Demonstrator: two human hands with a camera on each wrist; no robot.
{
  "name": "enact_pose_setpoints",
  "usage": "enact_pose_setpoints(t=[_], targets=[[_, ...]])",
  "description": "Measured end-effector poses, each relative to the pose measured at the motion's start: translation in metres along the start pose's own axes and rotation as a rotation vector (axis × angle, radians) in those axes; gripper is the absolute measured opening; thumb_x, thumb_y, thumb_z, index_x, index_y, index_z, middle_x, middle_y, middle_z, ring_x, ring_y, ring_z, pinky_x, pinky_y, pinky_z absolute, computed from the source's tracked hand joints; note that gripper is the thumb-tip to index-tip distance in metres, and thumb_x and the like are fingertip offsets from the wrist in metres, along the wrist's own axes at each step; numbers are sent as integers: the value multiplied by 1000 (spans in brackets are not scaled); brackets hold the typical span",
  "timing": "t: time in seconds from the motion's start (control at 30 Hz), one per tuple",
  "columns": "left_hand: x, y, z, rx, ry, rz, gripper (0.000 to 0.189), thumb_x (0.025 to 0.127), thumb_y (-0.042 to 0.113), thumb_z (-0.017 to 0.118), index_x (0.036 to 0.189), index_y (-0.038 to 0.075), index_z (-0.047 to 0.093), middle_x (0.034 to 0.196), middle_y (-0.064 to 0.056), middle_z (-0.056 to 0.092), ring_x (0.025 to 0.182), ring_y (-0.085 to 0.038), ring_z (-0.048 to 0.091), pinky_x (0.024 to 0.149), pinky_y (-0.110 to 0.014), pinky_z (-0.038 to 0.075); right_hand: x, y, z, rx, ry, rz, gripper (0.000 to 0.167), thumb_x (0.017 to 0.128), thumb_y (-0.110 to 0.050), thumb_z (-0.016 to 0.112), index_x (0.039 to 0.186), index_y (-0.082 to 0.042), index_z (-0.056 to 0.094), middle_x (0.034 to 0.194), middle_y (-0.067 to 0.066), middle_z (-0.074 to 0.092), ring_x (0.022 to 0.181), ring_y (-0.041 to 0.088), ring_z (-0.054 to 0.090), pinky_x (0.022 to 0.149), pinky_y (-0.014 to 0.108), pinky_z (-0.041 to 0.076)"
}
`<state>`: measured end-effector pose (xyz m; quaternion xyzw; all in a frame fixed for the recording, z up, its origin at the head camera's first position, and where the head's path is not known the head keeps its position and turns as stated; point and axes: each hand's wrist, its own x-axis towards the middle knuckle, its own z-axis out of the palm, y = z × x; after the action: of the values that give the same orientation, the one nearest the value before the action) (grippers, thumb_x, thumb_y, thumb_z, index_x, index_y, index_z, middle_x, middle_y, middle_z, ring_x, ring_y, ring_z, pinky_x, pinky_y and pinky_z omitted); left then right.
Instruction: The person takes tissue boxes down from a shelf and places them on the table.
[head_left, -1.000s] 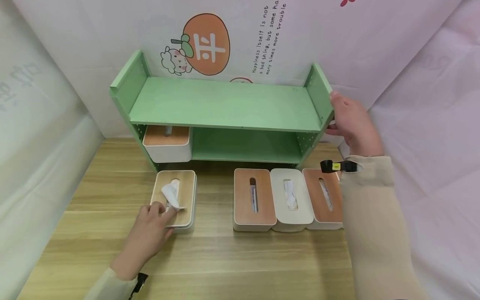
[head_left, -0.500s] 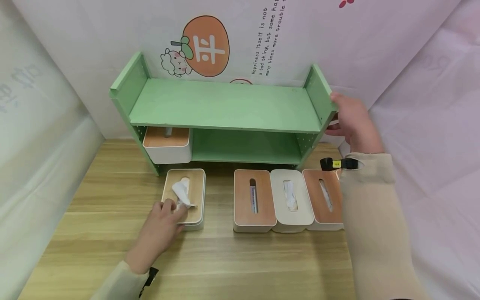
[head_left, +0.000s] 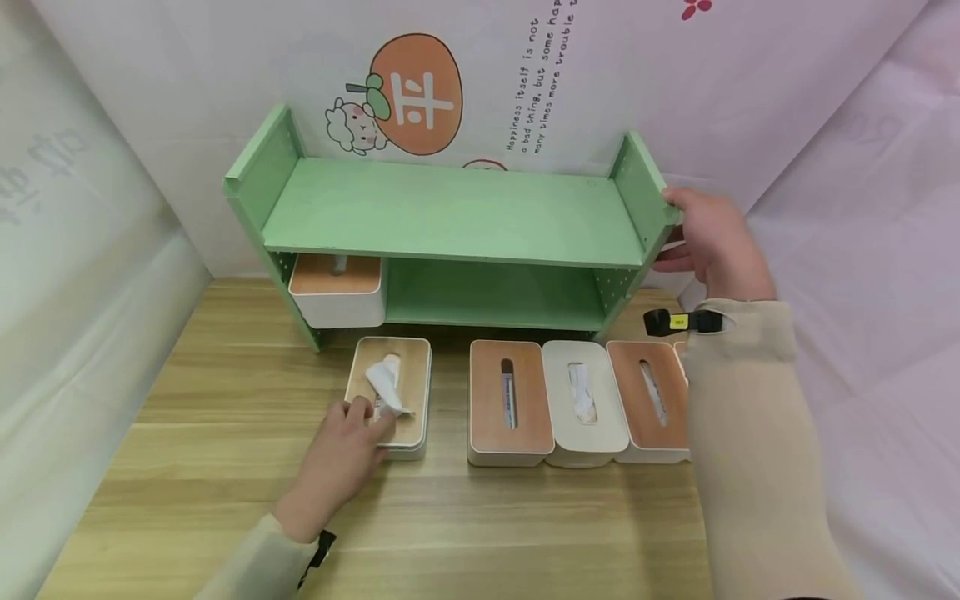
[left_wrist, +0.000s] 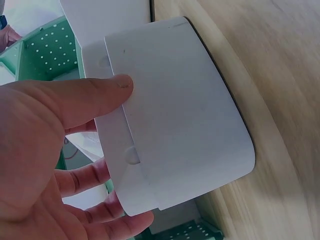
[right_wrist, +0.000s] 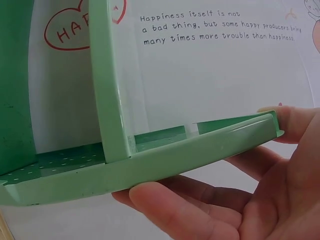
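Note:
My left hand [head_left: 337, 458] grips the near end of a tissue box [head_left: 415, 358] with a light wood lid and a white tissue sticking out of its slot. In the left wrist view, the thumb presses the box's white wall [left_wrist: 190, 120] while the fingers reach over the lid side. The box stands on the table in front of a green two-tier shelf [head_left: 457, 208]. At the shelf's right end, my right hand [head_left: 723, 242] holds the side panel. The right wrist view shows fingers and thumb around that panel's edge [right_wrist: 165, 167].
Right of the held box stand a brown-lidded tissue box [head_left: 487, 400], a cream tissue box [head_left: 558, 392] and another brown-lidded box [head_left: 633, 375], side by side. Another wood-lidded tissue box [head_left: 337, 308] sits on the lower tier's left. A printed white sheet [head_left: 600, 83] hangs behind the shelf.
My left hand has slid the light wood-lidded tissue box rightward along the table, closer to the row of boxes. My right hand has stayed on the shelf's side panel.

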<state>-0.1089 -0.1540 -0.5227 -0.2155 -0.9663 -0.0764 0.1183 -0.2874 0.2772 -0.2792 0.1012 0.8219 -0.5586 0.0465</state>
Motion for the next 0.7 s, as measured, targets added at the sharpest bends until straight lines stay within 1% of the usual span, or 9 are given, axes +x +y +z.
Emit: enact_pose_setpoints(t=[0.27,0.37,0.53,0.63,0.7], targets=[[6,13,4,11,-6,16,38,76,25,88,105,16,66,100,-16,52,88,-40,49,73,-46,50,1,1,-2,16,-3,17,50,103,-49,48,126,-5,55,97,11,69,86,29,71,69,44,61],[8,17,6,18,4,23,38,75,26,89,104,15,67,100,-16,52,87,-39,49,71,-45,50,1,2,-2,21,-7,18,50,103,-49,49,127,-6,55,100,11,69,87,30,71,69,44,61],[11,24,9,21,26,44,39,75,26,89,105,15,68,99,-16,52,86,-38,48,68,-43,49,2,3,-3,29,-5,14,50,103,-50,48,126,-7,54,97,10,69,84,28,71,70,44,61],[12,28,10,28,18,46,40,75,27,88,108,15,69,99,-16,52,86,-38,48,67,-41,49,2,3,-3,36,-4,17,49,102,-50,50,126,-7,54,100,10,68,85,28,71,70,44,60],[12,30,10,33,8,43,41,76,27,88,110,15,69,100,-17,51,86,-38,48,66,-40,49,1,2,-2,33,-6,18,50,102,-49,51,128,-7,55,104,11,67,88,29,71,71,44,60]])
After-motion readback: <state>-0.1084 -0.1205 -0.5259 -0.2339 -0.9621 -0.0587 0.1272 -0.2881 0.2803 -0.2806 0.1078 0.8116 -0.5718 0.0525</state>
